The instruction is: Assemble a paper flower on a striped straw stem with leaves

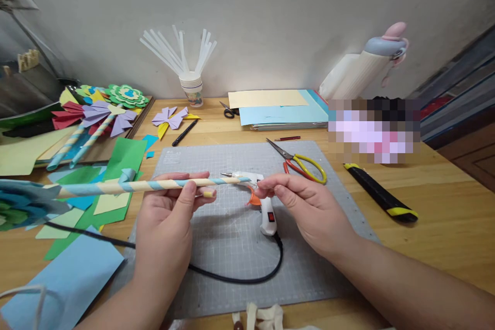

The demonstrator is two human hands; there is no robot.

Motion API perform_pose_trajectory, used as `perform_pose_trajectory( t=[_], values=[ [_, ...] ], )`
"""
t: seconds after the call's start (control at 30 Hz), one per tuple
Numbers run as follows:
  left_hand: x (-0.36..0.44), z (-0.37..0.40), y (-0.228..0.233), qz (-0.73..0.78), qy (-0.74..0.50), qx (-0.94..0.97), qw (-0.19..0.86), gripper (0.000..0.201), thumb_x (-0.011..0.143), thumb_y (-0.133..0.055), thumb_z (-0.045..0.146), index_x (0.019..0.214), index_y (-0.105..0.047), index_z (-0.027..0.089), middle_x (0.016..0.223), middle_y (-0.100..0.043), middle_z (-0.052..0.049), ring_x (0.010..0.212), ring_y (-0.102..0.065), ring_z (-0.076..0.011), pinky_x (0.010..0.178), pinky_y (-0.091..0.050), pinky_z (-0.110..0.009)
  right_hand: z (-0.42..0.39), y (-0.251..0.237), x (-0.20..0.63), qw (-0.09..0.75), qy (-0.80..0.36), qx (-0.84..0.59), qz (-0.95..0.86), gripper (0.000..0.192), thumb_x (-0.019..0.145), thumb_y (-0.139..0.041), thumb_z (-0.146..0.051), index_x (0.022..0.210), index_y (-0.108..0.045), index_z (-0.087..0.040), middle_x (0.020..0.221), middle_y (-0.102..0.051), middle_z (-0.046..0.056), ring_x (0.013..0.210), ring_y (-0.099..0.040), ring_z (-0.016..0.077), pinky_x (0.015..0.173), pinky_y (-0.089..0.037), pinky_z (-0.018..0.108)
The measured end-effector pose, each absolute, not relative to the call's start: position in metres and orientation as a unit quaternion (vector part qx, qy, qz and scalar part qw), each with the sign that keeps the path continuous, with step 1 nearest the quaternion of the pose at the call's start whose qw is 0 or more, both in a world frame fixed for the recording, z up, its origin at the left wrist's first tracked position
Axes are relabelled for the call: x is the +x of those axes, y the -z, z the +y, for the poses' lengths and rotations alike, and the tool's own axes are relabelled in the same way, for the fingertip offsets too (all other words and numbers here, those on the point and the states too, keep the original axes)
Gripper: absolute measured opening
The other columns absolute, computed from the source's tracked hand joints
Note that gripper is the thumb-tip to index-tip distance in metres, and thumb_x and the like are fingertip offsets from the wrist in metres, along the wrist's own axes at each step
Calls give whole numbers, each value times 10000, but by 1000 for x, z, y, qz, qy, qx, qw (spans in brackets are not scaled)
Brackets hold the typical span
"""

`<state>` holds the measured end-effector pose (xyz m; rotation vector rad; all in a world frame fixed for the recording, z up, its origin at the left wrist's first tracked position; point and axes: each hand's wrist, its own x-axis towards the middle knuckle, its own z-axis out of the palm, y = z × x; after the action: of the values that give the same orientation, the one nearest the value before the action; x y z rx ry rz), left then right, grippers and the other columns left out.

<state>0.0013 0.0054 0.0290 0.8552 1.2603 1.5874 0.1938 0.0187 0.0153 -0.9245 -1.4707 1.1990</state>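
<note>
My left hand [170,216] is closed round a thin paper stem [135,184] wound in blue and cream stripes, held level above the mat. A layered paper flower [23,206] in blue and green sits at the stem's left end, partly cut off by the view's edge. My right hand [309,203] is just off the stem's narrow right tip, thumb and fingers pinched together; what they hold, if anything, is too small to make out. Behind the hands, a white hot glue gun [267,214] with an orange trigger lies on the grey cutting mat [224,247].
Scissors [297,160] with red and yellow handles lie right of centre, near a black and yellow utility knife [381,193]. Finished paper flowers [100,113] and coloured paper scraps [119,165] cover the left. A cup of white sticks [191,87] stands behind. The gun's black cord [240,281] crosses the mat.
</note>
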Motion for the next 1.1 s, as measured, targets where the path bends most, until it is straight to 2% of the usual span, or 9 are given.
perform_pose_trajectory(
  t=[0.17, 0.27, 0.37, 0.5, 0.87, 0.97, 1.1],
  values=[
    [1, 5, -30, 512, -641, 348, 453, 166, 812, -678, 230, 908, -555, 173, 962, -725, -46, 678, -667, -112, 691, -583, -240, 20, -13, 195, 481, -563, -355, -570, 216, 917, -557, -350, 1030, -695, -227, 948, -741, 65, 908, -694, 191, 811, -568, 369],
    [0, 5, -29, 513, -640, 351, 452, 155, 819, -669, 228, 909, -555, 172, 968, -721, -47, 676, -659, -108, 694, -580, -240, 22, -12, 196, 490, -580, -336, -558, 160, 858, -642, -366, 836, -707, -221, 838, -694, 36, 823, -655, 173, 762, -551, 347],
    [1, 5, -29, 512, -639, 352, 453, 145, 825, -660, 227, 909, -556, 170, 964, -720, -47, 670, -653, -104, 694, -574, -238, 22, -12, 196, 508, -597, -307, -540, 196, 825, -684, -357, 705, -640, -209, 763, -610, 4, 760, -593, 149, 737, -520, 330],
    [1, 5, -29, 509, -640, 350, 457, 152, 819, -667, 225, 905, -553, 173, 958, -723, -42, 671, -655, -106, 689, -571, -235, 20, -13, 194, 502, -618, -287, -533, 225, 831, -682, -333, 687, -571, -201, 765, -552, -9, 754, -550, 136, 747, -485, 324],
    [2, 6, -29, 501, -638, 350, 468, 152, 816, -670, 211, 902, -549, 176, 951, -726, -41, 674, -654, -106, 696, -569, -232, 21, -12, 190, 537, -654, -276, -455, 344, 744, -738, -129, 616, -423, -181, 682, -458, -62, 628, -463, 74, 605, -423, 198],
    [2, 6, -27, 500, -639, 352, 467, 150, 815, -671, 214, 898, -551, 178, 941, -729, -41, 670, -657, -111, 688, -572, -234, 22, -12, 191, 543, -635, -296, -463, 289, 730, -758, -148, 609, -499, -187, 674, -533, -56, 630, -522, 84, 615, -456, 219],
    [1, 7, -26, 503, -640, 357, 459, 139, 819, -666, 224, 894, -558, 179, 949, -728, -45, 674, -660, -118, 692, -575, -246, 22, -12, 195, 533, -572, -349, -517, 120, 786, -725, -228, 674, -687, -214, 743, -700, 6, 743, -638, 142, 731, -516, 295]
  ],
)
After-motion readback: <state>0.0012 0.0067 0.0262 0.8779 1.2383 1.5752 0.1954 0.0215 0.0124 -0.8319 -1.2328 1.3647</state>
